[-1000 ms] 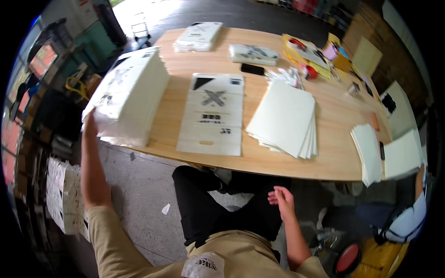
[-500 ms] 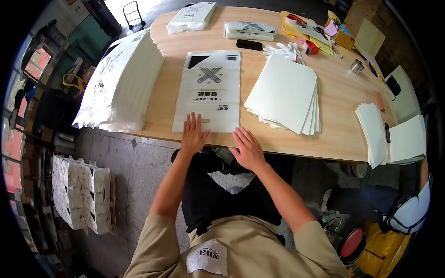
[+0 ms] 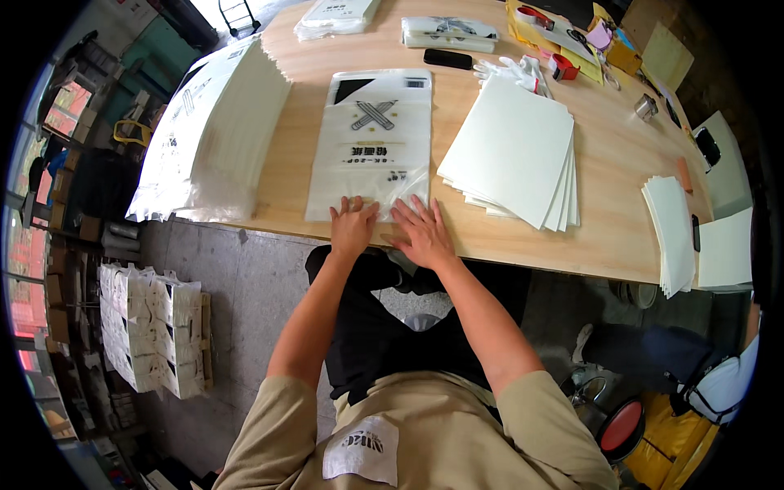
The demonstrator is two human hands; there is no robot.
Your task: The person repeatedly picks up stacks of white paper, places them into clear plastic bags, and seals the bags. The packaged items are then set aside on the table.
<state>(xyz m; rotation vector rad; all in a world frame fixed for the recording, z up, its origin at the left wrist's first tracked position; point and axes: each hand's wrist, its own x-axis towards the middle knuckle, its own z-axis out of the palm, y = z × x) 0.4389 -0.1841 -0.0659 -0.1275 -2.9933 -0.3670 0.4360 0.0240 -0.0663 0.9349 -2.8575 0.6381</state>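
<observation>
The white bag (image 3: 370,145) bears crossed grey pencils; the table (image 3: 616,196) is tan.

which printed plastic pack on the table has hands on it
The flat pack between the tall printed stack and the plain white sheets: the left hand and right hand rest on its near edge; the others are untouched.

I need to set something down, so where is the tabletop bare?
The widest bare tabletop lies between the fanned white sheets and the narrower paper stack at right. A slim bare strip separates the tall bag stack from the flat bag. Beyond the sheets it's crowded: gloves, red tape dispenser, yellow paper.
</observation>
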